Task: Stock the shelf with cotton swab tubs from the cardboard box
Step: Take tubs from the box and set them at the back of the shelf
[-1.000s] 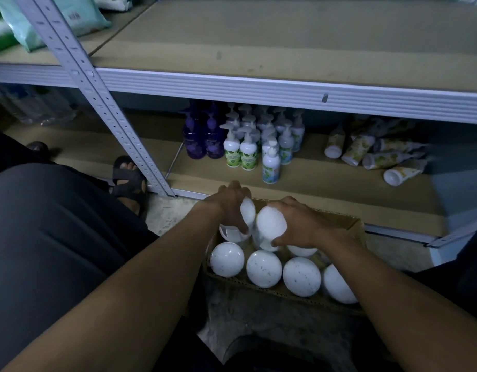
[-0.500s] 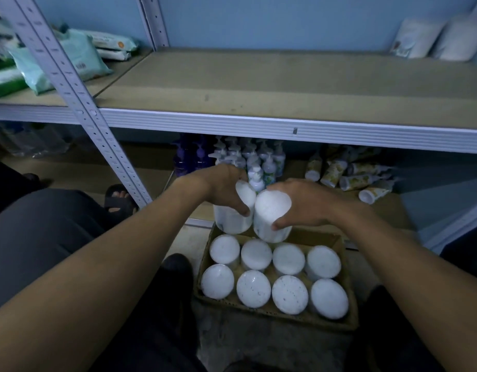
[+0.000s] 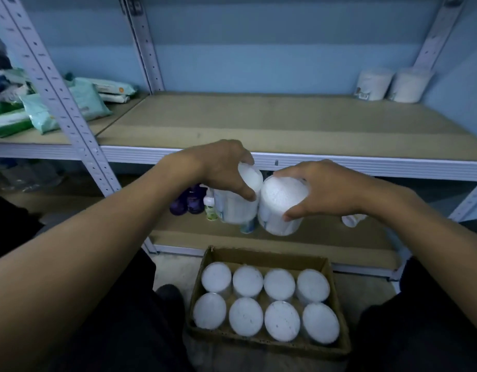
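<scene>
Step in hand, as judged: transfer of two cotton swab tubs from the cardboard box to the shelf.

- Left hand: closed from above on the left tub, fingers over the lid rim, thumb on the near side.
- Right hand: closed from above on the right tub, thumb on the lower near wall.
- Both tubs at frame centre, touching or very nearly so, held in front of and just below the white front rail of the shelf; right tub tilted with lid toward the camera.
- Eight more tubs upright in two rows in the box, lower centre of frame.

Procedure:
1. Raise both tubs clear of the front rail before moving forward; otherwise risk of bases striking the rail.
2. Level each tub so the base meets the board flat.
3. Set down toward the rear of the bare board, centre of frame, well apart from the paper rolls at upper right, leaving front space for later rows.
4. Keep grip on the tub wall, not on the lid alone; lid fit unknown.
5. Release only once seated upright, side by side.
</scene>
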### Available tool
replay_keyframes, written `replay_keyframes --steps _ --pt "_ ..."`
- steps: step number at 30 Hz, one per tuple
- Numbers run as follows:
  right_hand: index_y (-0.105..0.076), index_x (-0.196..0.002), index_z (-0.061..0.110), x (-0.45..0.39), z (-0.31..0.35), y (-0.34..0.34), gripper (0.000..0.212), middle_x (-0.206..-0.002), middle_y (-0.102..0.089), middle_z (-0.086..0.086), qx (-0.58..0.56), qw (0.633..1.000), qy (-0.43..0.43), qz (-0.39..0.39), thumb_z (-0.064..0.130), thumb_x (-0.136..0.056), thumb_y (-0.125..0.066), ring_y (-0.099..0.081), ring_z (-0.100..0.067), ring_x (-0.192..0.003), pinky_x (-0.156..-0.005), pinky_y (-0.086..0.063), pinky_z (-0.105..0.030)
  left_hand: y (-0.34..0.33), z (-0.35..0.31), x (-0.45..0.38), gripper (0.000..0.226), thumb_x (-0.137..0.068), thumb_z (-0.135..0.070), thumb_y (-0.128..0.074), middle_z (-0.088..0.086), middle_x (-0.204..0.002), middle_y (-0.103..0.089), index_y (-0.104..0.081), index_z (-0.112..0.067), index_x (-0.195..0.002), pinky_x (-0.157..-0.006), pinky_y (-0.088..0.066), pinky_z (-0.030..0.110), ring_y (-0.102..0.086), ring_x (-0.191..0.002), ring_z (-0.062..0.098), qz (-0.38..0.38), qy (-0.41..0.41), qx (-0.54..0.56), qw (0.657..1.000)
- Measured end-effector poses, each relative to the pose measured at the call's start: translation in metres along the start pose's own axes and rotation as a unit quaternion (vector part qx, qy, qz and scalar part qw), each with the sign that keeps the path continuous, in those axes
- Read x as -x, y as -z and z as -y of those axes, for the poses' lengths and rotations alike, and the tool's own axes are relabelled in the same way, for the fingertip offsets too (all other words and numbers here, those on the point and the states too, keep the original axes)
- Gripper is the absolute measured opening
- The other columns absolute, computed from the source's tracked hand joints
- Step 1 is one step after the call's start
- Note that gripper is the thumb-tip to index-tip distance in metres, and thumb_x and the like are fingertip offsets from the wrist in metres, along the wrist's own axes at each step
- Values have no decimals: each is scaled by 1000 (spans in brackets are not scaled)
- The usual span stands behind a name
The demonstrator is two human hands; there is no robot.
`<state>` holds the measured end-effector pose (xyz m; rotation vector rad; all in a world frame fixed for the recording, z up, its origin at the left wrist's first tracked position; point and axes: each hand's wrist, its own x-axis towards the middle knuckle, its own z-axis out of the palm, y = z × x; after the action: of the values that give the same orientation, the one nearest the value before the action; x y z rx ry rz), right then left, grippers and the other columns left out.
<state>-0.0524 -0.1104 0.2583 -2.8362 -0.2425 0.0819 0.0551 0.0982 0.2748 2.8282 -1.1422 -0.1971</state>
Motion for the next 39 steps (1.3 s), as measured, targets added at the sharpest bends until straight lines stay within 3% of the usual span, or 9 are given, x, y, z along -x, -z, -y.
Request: replay_keyframes --steps 5,9,13,16,20,24,29,33,39 --pt "-50 -143 39 12 -7 47 88 -142 -55 11 36 999 -16 -33 55 -64 -85 -52 -14 -124 -89 -38 -24 38 -24 -15 82 -66 -68 -73 -6 -136 -49 -54 -29 -136 -101 -42 33 -47 -125 17 -32 -22 -32 999" --pt "-49 -144 35 14 -16 81 88 -147 -50 12 54 997 -36 -49 52 -66 -85 -49 -10 -123 -89 -31 -18 68 -44 -30 78 -71 -65 -73 -5 -138 -52 -55 -24 -135 -95 -43 30 -51 -123 19 -41 -27 -39 998" --pt "-48 -145 34 12 -28 106 86 -146 -50 12 75 994 -53 -56 53 -69 -83 -46 -4 -112 -87 -30 -19 90 -59 -48 77 -65 -68 -74 -6 -127 -57 -59 -26 -127 -94 -53 43 -61 -112 23 -42 -20 -22 999" --pt "-49 -143 37 7 -43 117 87 -145 -51 11 83 992 -69 -68 57 -65 -83 -50 -15 -125 -91 -37 -25 99 -67 -64 79 -62 -72 -73 -8 -126 -57 -58 -28 -126 -94 -54 44 -63 -109 24 -47 -15 -22 999" --pt "-50 -142 38 -1 -62 125 89 -146 -51 13 75 991 -84 -75 60 -62 -84 -48 -16 -130 -104 -42 -32 104 -76 -88 85 -62 -71 -73 -7 -130 -53 -55 -27 -132 -94 -54 42 -62 -111 23 -45 -16 -22 999" --pt "-50 -143 36 -9 -77 128 91 -147 -50 13 72 990 -103 -71 61 -61 -83 -47 -16 -132 -107 -42 -34 104 -80 -108 85 -65 -67 -75 -6 -134 -51 -54 -25 -135 -93 -55 42 -59 -114 23 -36 -16 -14 999" --pt "-49 -143 36 -14 -90 133 89 -147 -50 11 69 988 -124 -64 59 -64 -84 -46 -17 -133 -106 -41 -32 102 -86 -126 79 -69 -64 -75 -5 -132 -53 -55 -22 -132 -78 -61 40 -63 -104 24 -22 -20 -8 1000" --pt "-50 -143 35 -21 -102 132 88 -148 -49 9 58 985 -149 -58 60 -65 -82 -46 -18 -134 -108 -40 -34 96 -87 -139 85 -66 -66 -75 -7 -136 -50 -52 -25 -137 -84 -59 39 -62 -109 24 -14 -13 -4 1000" --pt "-58 -137 33 -27 -114 125 69 -147 -51 8 27 985 -158 -68 54 -75 -78 -47 -16 -132 -109 -38 -32 83 -85 -154 81 -67 -66 -73 -8 -136 -52 -52 -28 -136 -94 -54 41 -57 -116 20 -3 -10 -10 1000"
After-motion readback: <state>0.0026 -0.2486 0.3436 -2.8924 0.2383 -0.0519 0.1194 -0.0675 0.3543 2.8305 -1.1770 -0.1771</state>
